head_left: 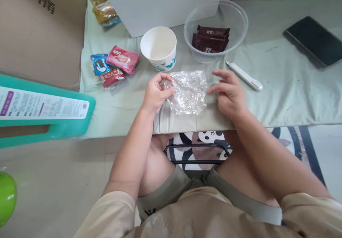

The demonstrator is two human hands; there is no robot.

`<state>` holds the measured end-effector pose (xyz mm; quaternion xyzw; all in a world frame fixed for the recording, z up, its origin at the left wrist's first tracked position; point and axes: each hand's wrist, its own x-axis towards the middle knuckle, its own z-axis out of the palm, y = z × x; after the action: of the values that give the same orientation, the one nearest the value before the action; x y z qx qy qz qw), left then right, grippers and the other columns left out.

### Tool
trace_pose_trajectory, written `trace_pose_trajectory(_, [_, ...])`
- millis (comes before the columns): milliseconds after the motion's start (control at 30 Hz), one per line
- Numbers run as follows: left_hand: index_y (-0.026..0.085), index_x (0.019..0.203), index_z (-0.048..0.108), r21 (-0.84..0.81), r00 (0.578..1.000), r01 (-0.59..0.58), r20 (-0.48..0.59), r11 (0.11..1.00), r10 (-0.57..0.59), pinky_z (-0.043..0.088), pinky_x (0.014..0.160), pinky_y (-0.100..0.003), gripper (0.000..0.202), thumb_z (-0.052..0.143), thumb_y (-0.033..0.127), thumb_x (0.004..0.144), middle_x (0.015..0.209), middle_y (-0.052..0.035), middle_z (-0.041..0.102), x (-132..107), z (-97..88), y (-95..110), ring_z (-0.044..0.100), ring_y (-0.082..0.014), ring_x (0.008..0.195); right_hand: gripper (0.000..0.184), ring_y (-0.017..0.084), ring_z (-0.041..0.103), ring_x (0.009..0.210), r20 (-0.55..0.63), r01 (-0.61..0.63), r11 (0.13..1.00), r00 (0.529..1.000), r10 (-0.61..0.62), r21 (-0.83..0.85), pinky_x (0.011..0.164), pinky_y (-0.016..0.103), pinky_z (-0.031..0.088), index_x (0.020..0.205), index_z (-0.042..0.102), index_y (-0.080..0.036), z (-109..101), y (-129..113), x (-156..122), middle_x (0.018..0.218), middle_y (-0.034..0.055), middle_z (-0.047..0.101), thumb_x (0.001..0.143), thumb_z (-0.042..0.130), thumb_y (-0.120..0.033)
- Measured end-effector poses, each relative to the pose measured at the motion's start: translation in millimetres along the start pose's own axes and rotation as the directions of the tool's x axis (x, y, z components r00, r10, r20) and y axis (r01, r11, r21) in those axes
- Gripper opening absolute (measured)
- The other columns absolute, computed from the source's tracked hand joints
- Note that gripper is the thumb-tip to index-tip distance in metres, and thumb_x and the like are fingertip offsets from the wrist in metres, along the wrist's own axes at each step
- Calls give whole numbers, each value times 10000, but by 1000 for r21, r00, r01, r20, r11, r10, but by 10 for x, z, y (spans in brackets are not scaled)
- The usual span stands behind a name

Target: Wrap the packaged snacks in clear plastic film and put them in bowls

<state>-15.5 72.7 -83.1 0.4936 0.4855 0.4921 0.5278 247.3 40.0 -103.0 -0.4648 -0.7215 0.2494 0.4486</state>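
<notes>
A crumpled sheet of clear plastic film point(188, 94) lies near the front edge of the cloth-covered table. My left hand point(157, 93) pinches its left edge between thumb and fingers. On the other side, my right hand point(229, 93) has its fingers apart, close to the film's right edge, with nothing in them. Just behind the film stands a white paper cup point(157, 46) with a blue pattern. To its right is a clear plastic bowl point(242, 28) holding several brown-wrapped snack packets point(211, 40). A white utility knife point(244, 75) lies beyond my right hand.
Pink, red and blue snack packets point(121, 59) sit left of the cup, with more packets point(104, 10) behind. A black phone point(315, 40) lies at right. A cardboard box point(40, 35) and teal container point(72, 124) flank the left; a white box point(160, 3) stands at the back.
</notes>
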Motion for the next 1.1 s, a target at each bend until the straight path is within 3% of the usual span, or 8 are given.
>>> trace_pose_trajectory(133, [219,827,619,-89,985,-120,110,989,130,514,686,-216,395,898,231,548,972,-1,634,-24,9,26,623,-127,877,498,306,518,1442,27,-129,960,992,127,249,1144,529,498,1427,477,-358,56,18,18,1526,83,508,952,619,-408])
trace_pose_trajectory(233, [230,831,606,-181,973,-74,203,981,110,530,696,-232,427,938,274,565,948,8,624,-99,46,93,631,-127,857,860,313,535,1427,137,-211,881,976,168,423,1112,526,518,1533,272,-415,123,-47,45,1512,88,517,844,748,-614])
trace_pose_trajectory(333, [279,948,616,-287,969,9,240,958,62,498,603,-222,523,963,265,556,997,29,646,-177,61,180,625,-99,749,1027,282,671,1207,307,-346,774,929,205,530,993,480,583,1529,243,-407,173,-184,66,1285,61,644,732,860,-605])
trace_pose_trajectory(467, [345,1146,613,-403,971,197,208,894,-120,492,571,-197,662,944,235,584,888,71,665,-179,33,251,593,-63,632,879,206,705,849,414,-506,613,860,299,607,836,409,614,1454,342,-347,208,-323,66,898,-23,640,760,860,-496])
trace_pose_trajectory(633, [183,929,663,-170,871,454,293,875,-395,590,611,-277,461,907,387,596,838,-24,744,-136,60,213,731,-172,707,802,194,686,823,267,-492,528,854,447,692,822,391,607,1377,440,-352,218,-305,103,839,-47,609,717,883,-461])
trace_pose_trajectory(833, [209,921,598,-62,956,288,78,956,-283,533,513,-209,437,877,425,663,749,22,745,-157,140,173,726,-139,604,493,168,680,806,363,-610,443,771,523,657,697,304,547,996,642,-235,148,-354,143,911,10,689,650,907,-465])
trace_pose_trajectory(967, [221,1058,589,19,942,278,190,960,-277,538,522,-213,470,839,421,713,757,21,762,-159,118,186,741,-153,612,347,100,564,613,378,-627,546,775,506,556,578,259,462,767,593,-200,98,-415,145,734,-5,661,723,850,-428])
trace_pose_trajectory(1100, [187,1091,624,161,894,277,317,947,-316,518,502,-219,390,778,318,758,708,24,743,-174,100,210,679,-123,512,326,133,619,656,396,-631,575,776,492,521,602,278,511,901,643,-211,12,-391,191,749,-2,689,765,820,-449])
